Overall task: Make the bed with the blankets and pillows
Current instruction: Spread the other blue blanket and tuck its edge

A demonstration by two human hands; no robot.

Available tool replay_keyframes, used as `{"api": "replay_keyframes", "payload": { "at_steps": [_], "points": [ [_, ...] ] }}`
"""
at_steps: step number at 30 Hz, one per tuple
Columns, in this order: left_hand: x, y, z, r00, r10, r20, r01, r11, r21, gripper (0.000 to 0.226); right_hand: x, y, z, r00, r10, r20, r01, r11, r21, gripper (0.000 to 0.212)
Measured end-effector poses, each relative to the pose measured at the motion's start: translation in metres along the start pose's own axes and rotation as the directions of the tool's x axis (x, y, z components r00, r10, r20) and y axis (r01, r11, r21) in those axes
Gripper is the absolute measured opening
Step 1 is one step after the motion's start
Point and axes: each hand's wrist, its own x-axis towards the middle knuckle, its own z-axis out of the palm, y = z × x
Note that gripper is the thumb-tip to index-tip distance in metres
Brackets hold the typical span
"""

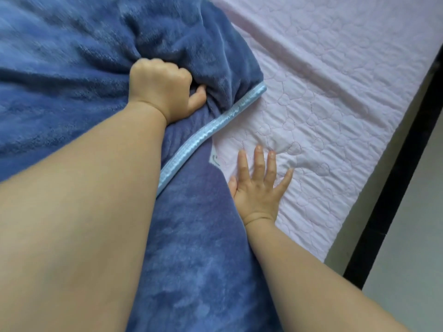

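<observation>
The blue blanket [72, 68], plush and rumpled, covered the left part of the bed, over the pink quilted sheet [335, 92]. The left hand [163, 89] was clenched on a bunched fold of blanket beside its pale satin trim [203, 133]. Right of the trim, the right hand [256, 188] lay flat with fingers spread on the heart-stitched sheet. Beyond the sheet's right edge ran a dark bed frame [395, 188] and pale floor [412, 248].

Soft, even daylight; motion blur smears the upper left; wide-angle stretching.
</observation>
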Motion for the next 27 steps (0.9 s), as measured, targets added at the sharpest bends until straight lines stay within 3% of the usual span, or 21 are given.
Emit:
{"api": "replay_keyframes", "payload": {
  "at_steps": [2,7,13,16,18,19,21,22,24,25,27],
  "points": [
    [0.0,0.002,0.001,1.0,0.009,0.022,-0.008,0.998,-0.07,0.05,-0.003,0.002,0.002,1.0,-0.01,0.009,0.011,1.0,-0.016,0.05],
    [0.003,0.003,-0.004,0.998,-0.025,0.057,0.026,1.0,-0.006,0.049,-0.005,-0.001,0.003,1.0,-0.022,0.014,0.022,0.999,-0.036,0.05],
    [0.002,0.004,-0.013,0.971,-0.074,0.229,0.096,0.992,-0.086,0.049,-0.004,-0.001,-0.004,0.994,-0.072,0.077,0.068,0.996,0.054,0.04],
    [0.003,0.007,-0.015,0.945,-0.148,0.291,0.158,0.987,-0.012,0.048,0.03,0.004,-0.019,0.99,-0.09,0.107,0.062,0.968,0.243,0.03],
    [0.003,0.01,-0.014,0.942,-0.181,0.282,0.179,0.983,0.034,0.047,0.077,0.014,-0.042,0.958,-0.003,0.286,-0.141,0.864,0.484,0.033],
    [0.007,0.01,-0.014,0.943,-0.2,0.265,0.19,0.98,0.065,0.047,0.107,0.017,-0.053,0.884,0.045,0.466,-0.326,0.773,0.544,0.038],
    [0.001,0.01,-0.014,0.938,-0.214,0.271,0.204,0.977,0.063,0.047,0.15,0.015,-0.055,0.598,0.113,0.793,-0.724,0.5,0.475,0.049],
    [0.001,0.009,-0.015,0.935,-0.225,0.274,0.219,0.974,0.053,0.048,0.173,0.015,-0.049,0.463,0.083,0.882,-0.857,0.296,0.422,0.05],
    [0.007,0.009,-0.024,0.914,-0.261,0.31,0.287,0.957,-0.041,0.053,0.212,0.009,-0.048,0.323,-0.065,0.944,-0.946,-0.003,0.323,0.042],
    [0.008,0.01,-0.03,0.894,-0.283,0.347,0.33,0.941,-0.082,0.059,0.221,0.006,-0.047,0.306,-0.146,0.941,-0.952,-0.037,0.304,0.042],
    [0.018,0.008,-0.037,0.833,-0.377,0.405,0.45,0.888,-0.099,0.064,0.231,0.004,-0.046,0.293,-0.264,0.919,-0.94,0.095,0.327,0.045]
  ]
}}
